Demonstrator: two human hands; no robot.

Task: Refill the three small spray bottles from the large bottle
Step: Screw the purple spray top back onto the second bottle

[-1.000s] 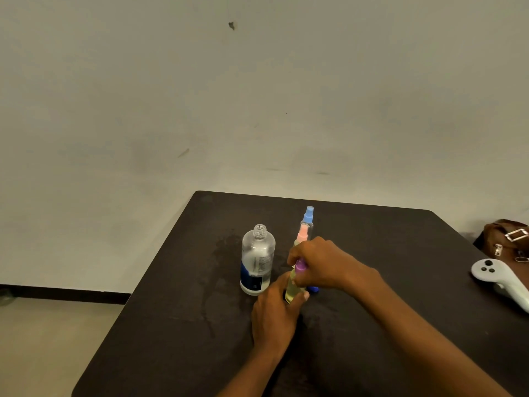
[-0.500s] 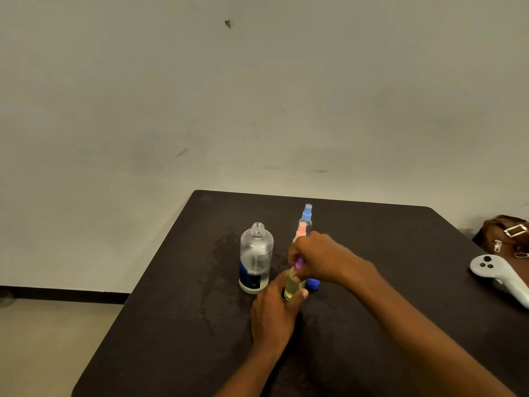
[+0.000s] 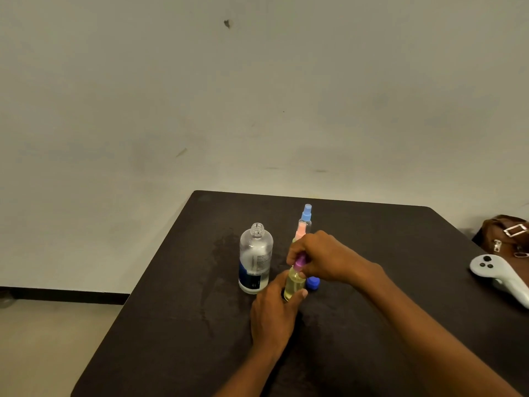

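A large clear bottle (image 3: pixel 254 259) with a dark blue label stands uncapped on the dark table (image 3: pixel 372 230). Just right of it stands a small spray bottle (image 3: pixel 293 283) holding yellowish liquid. My left hand (image 3: pixel 274 313) grips its base. My right hand (image 3: pixel 323 257) is closed on its purple spray top (image 3: pixel 299 262). Behind my right hand stand two more small spray bottles, one with a pink top (image 3: pixel 300 232) and one with a blue top (image 3: pixel 307 214). A blue cap (image 3: pixel 312 283) lies on the table under my right hand.
A white handheld controller (image 3: pixel 501 276) lies at the table's right edge, with a brown bag (image 3: pixel 506 233) behind it. A wet-looking smear (image 3: pixel 220 253) marks the table left of the large bottle. The table's left edge drops to the floor.
Both hands stay on the small yellow bottle; my right hand has shifted slightly on the purple top. The other bottles have not moved.
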